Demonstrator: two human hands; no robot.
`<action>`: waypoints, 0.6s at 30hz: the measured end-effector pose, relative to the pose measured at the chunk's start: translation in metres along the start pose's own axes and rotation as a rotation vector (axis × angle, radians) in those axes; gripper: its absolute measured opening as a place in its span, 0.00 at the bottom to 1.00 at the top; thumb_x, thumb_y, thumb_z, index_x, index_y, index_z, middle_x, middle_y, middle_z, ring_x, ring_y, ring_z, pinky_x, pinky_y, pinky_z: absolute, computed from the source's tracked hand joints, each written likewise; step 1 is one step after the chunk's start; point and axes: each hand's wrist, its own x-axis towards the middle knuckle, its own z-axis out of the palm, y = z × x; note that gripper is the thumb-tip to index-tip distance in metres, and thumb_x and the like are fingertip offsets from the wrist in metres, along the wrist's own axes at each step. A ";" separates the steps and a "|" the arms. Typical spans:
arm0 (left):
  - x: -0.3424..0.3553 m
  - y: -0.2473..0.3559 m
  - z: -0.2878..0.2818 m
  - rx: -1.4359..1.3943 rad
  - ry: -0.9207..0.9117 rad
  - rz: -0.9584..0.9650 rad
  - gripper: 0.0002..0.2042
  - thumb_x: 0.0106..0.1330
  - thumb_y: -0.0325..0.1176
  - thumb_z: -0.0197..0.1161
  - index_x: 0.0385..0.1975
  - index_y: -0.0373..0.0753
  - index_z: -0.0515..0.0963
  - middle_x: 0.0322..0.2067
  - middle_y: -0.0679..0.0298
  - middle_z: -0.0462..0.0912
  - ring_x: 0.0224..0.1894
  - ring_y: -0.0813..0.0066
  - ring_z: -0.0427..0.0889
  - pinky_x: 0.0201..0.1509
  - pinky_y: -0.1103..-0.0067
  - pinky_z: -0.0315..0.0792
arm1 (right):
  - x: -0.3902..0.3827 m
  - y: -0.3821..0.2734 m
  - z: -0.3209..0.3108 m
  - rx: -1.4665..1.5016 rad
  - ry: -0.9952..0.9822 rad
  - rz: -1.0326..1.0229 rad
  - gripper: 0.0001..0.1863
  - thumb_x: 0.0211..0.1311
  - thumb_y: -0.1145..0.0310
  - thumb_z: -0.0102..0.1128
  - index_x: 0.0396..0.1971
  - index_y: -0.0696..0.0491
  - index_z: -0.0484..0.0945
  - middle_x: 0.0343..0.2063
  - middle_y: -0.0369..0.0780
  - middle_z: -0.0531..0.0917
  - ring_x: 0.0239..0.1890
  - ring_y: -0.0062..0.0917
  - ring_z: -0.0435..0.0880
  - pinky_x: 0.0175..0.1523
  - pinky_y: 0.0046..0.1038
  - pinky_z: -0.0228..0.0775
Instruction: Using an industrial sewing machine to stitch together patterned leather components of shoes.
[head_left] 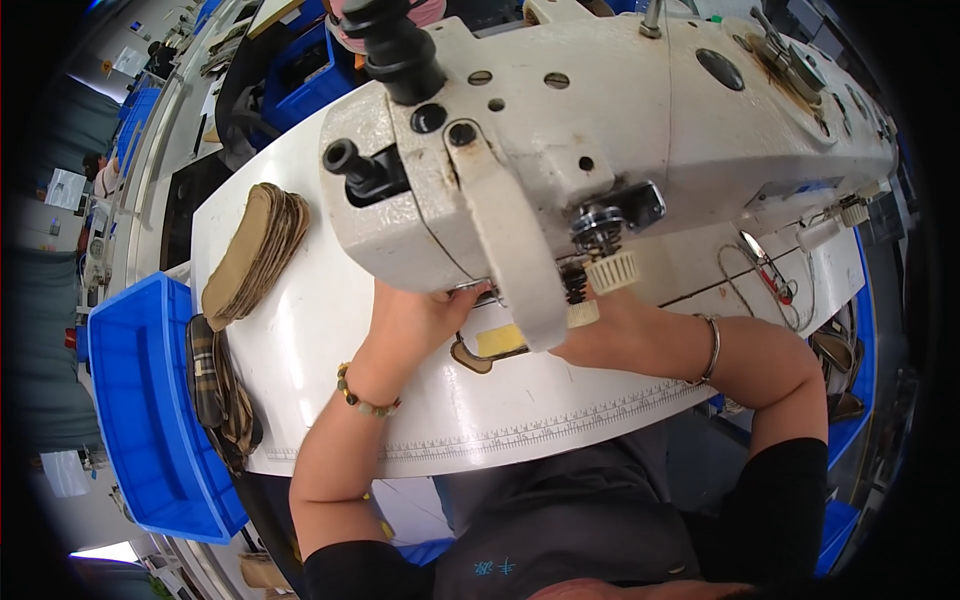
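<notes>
Both hands are at the front of a white sewing machine (520, 130), under its head. My left hand (412, 318) is closed, fingertips pinched together near the needle area; what they hold is hidden. Opposite it, my right hand (606, 325) rests low over the table, its fingers covered by the machine's lever and knobs. Between the hands lies a small tan fabric piece with a dark edge (471, 358). A yellow rectangular piece (500, 340) sits beside it, partly behind the lever.
On the white table (300, 370), a stack of curved tan fabric pieces (255, 255) lies left. Plaid pieces (205, 375) hang over the left edge by a blue bin (150, 420). Red-handled thread snips (770, 272) lie right. A printed ruler (520, 432) follows the near edge.
</notes>
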 end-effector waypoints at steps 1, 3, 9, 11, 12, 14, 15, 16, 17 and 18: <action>0.001 0.003 -0.002 0.036 -0.017 -0.024 0.11 0.53 0.31 0.75 0.36 0.40 0.86 0.32 0.58 0.87 0.33 0.62 0.86 0.38 0.72 0.79 | 0.002 0.001 -0.006 0.085 0.032 0.041 0.18 0.39 0.71 0.64 0.35 0.58 0.82 0.18 0.41 0.77 0.21 0.32 0.80 0.25 0.33 0.74; 0.001 0.004 -0.003 0.072 -0.039 -0.043 0.10 0.57 0.33 0.74 0.36 0.39 0.85 0.33 0.57 0.88 0.34 0.66 0.88 0.39 0.74 0.80 | 0.002 0.005 -0.011 0.110 0.043 0.007 0.13 0.36 0.70 0.63 0.27 0.56 0.80 0.17 0.41 0.75 0.21 0.32 0.79 0.24 0.33 0.72; 0.001 0.005 0.001 0.134 0.044 0.011 0.09 0.55 0.32 0.72 0.34 0.38 0.84 0.26 0.60 0.86 0.26 0.69 0.85 0.31 0.75 0.77 | -0.003 0.009 -0.006 0.157 0.051 -0.007 0.10 0.31 0.68 0.63 0.12 0.51 0.69 0.14 0.39 0.67 0.19 0.33 0.74 0.21 0.35 0.64; -0.004 0.000 0.004 0.158 0.040 -0.126 0.09 0.54 0.32 0.71 0.32 0.37 0.84 0.24 0.61 0.84 0.22 0.71 0.81 0.27 0.76 0.74 | 0.000 0.008 -0.011 0.151 0.057 0.023 0.10 0.31 0.68 0.63 0.12 0.51 0.69 0.14 0.39 0.67 0.19 0.33 0.74 0.21 0.35 0.64; -0.004 -0.001 0.005 0.157 0.038 -0.124 0.09 0.54 0.32 0.71 0.32 0.37 0.84 0.24 0.61 0.84 0.22 0.71 0.81 0.27 0.76 0.74 | 0.001 0.010 -0.015 0.140 0.064 -0.002 0.10 0.31 0.68 0.63 0.11 0.51 0.69 0.15 0.40 0.67 0.19 0.33 0.73 0.21 0.36 0.63; -0.004 -0.003 0.007 0.244 0.041 -0.065 0.08 0.53 0.32 0.71 0.31 0.37 0.84 0.23 0.62 0.84 0.20 0.71 0.79 0.26 0.78 0.73 | 0.000 0.012 -0.016 0.126 0.070 -0.023 0.10 0.31 0.68 0.64 0.11 0.51 0.69 0.15 0.40 0.67 0.18 0.33 0.73 0.21 0.36 0.63; -0.006 -0.005 0.008 0.244 0.040 -0.062 0.08 0.53 0.32 0.71 0.31 0.37 0.84 0.23 0.62 0.84 0.20 0.71 0.79 0.26 0.78 0.73 | 0.000 0.012 -0.015 0.150 0.070 -0.024 0.10 0.32 0.67 0.64 0.11 0.51 0.70 0.15 0.40 0.67 0.18 0.33 0.73 0.21 0.36 0.63; -0.007 -0.006 0.010 0.238 0.032 -0.114 0.09 0.53 0.32 0.71 0.32 0.37 0.84 0.24 0.61 0.84 0.21 0.71 0.80 0.27 0.77 0.73 | 0.000 0.012 -0.014 0.174 0.070 -0.026 0.10 0.33 0.66 0.64 0.11 0.50 0.70 0.16 0.40 0.67 0.18 0.32 0.74 0.21 0.36 0.63; -0.008 -0.008 0.011 0.232 0.024 -0.165 0.09 0.53 0.31 0.71 0.33 0.37 0.84 0.25 0.61 0.85 0.22 0.70 0.81 0.28 0.77 0.74 | 0.000 0.012 -0.012 0.173 0.071 -0.023 0.10 0.33 0.66 0.64 0.11 0.50 0.70 0.16 0.40 0.67 0.18 0.32 0.74 0.21 0.36 0.63; -0.009 -0.008 0.012 0.233 0.024 -0.164 0.09 0.53 0.31 0.71 0.33 0.37 0.84 0.25 0.61 0.85 0.22 0.70 0.81 0.28 0.77 0.74 | 0.000 0.011 -0.010 0.165 0.071 -0.012 0.09 0.33 0.66 0.64 0.10 0.50 0.71 0.16 0.40 0.68 0.18 0.32 0.74 0.21 0.36 0.64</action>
